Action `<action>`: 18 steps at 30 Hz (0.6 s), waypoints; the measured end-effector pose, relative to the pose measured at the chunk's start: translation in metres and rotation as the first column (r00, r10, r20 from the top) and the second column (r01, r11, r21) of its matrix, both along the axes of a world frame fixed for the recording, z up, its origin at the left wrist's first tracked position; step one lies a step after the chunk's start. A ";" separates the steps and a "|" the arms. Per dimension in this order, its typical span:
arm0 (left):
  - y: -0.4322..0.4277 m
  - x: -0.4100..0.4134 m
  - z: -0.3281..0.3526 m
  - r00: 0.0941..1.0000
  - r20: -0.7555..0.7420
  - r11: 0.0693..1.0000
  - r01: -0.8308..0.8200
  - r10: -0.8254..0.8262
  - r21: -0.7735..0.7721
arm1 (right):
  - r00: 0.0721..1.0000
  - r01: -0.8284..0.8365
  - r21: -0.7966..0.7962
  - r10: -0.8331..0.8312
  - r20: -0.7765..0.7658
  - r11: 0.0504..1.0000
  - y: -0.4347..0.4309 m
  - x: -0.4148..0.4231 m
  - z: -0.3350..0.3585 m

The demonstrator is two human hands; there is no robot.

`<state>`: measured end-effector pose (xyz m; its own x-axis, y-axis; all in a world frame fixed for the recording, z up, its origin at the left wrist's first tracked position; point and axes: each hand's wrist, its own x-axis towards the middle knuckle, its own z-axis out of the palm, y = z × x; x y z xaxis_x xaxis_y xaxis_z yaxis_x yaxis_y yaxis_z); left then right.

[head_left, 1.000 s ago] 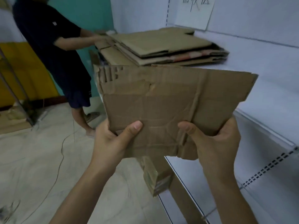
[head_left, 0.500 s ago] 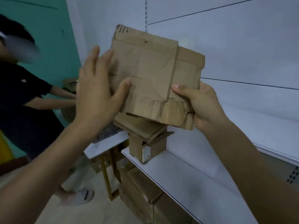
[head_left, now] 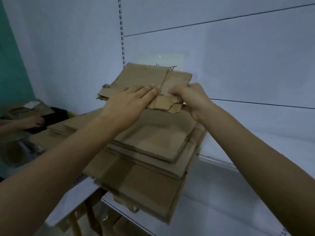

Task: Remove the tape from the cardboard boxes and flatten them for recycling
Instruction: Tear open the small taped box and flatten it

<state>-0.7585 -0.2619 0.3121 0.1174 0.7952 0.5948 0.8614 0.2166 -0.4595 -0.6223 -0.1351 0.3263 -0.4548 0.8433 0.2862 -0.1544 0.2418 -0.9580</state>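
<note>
A flattened brown cardboard piece point(head_left: 146, 77) lies tilted over the far end of a stack of flattened boxes point(head_left: 150, 160) on a white shelf. My left hand point(head_left: 129, 103) lies flat on the piece with straight fingers. My right hand point(head_left: 190, 97) grips the piece's torn near edge, thumb on top, fingers curled under it.
The white shelf point(head_left: 221, 193) runs to the right along a white panelled wall point(head_left: 221, 65). Another person's hand point(head_left: 34, 120) rests on cardboard at the left. More boxes sit under the shelf point(head_left: 109, 222). A teal wall is at far left.
The cardboard piece went from held upright in the air to lying over the stack. My left hand has flattened on top of it; my right hand kept its grip.
</note>
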 end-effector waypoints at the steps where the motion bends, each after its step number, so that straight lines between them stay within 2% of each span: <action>1: 0.019 -0.017 -0.003 0.998 0.063 0.997 -0.018 0.023 -0.078 | 0.976 0.098 0.157 -0.126 0.176 0.983 0.017 -0.013 -0.001; 2: 0.037 -0.034 -0.009 0.990 0.138 0.982 -0.015 0.041 -0.188 | 0.911 0.151 0.312 -0.255 0.324 0.938 0.032 -0.026 -0.005; 3: 0.052 -0.048 -0.016 0.978 0.206 0.960 0.036 0.023 -0.278 | 0.842 0.131 0.434 -0.331 0.427 0.892 0.045 -0.040 -0.012; 5: 0.079 -0.074 -0.029 0.951 0.308 0.923 0.150 -0.036 -0.355 | 0.701 0.009 0.591 -0.427 0.572 0.807 0.063 -0.068 -0.028; 7: 0.098 -0.098 -0.034 0.923 0.385 0.899 0.176 -0.009 -0.400 | 0.440 -0.131 0.711 -0.602 0.666 0.691 0.077 -0.088 -0.040; 8: 0.106 -0.107 -0.032 0.927 0.374 0.890 0.169 0.001 -0.423 | 0.333 -0.200 0.768 -0.695 0.637 0.608 0.082 -0.096 -0.042; 9: 0.112 -0.113 -0.027 0.936 0.351 0.884 0.164 -0.001 -0.438 | 0.304 -0.249 0.811 -0.752 0.585 0.529 0.086 -0.102 -0.040; 10: 0.117 -0.118 -0.025 0.941 0.339 0.880 0.177 -0.020 -0.442 | 0.336 -0.288 0.827 -0.757 0.560 0.483 0.090 -0.110 -0.039; 11: 0.120 -0.119 -0.023 0.943 0.327 0.874 0.204 -0.055 -0.440 | 0.390 -0.336 0.807 -0.708 0.588 0.486 0.093 -0.114 -0.036; 12: 0.123 -0.119 -0.024 0.937 0.344 0.863 0.224 -0.063 -0.452 | 0.424 -0.399 0.742 -0.609 0.671 0.539 0.095 -0.119 -0.035; 14: 0.127 -0.120 -0.032 0.895 0.447 0.818 0.247 0.013 -0.519 | 0.371 -0.496 0.566 -0.429 0.824 0.658 0.098 -0.130 -0.038; 16: 0.130 -0.124 -0.033 0.888 0.459 0.789 0.264 0.026 -0.555 | 0.307 -0.493 0.520 -0.420 0.854 0.698 0.100 -0.137 -0.041; 18: 0.125 -0.129 -0.022 0.884 0.468 0.788 0.294 -0.009 -0.540 | 0.303 -0.462 0.518 -0.421 0.855 0.720 0.099 -0.141 -0.041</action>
<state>-0.8875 -0.1366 0.2902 0.1208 0.9918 0.0410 0.9922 -0.1194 -0.0350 -0.7637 -0.0359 0.2852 -0.7659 0.6407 0.0544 0.6401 0.7677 -0.0296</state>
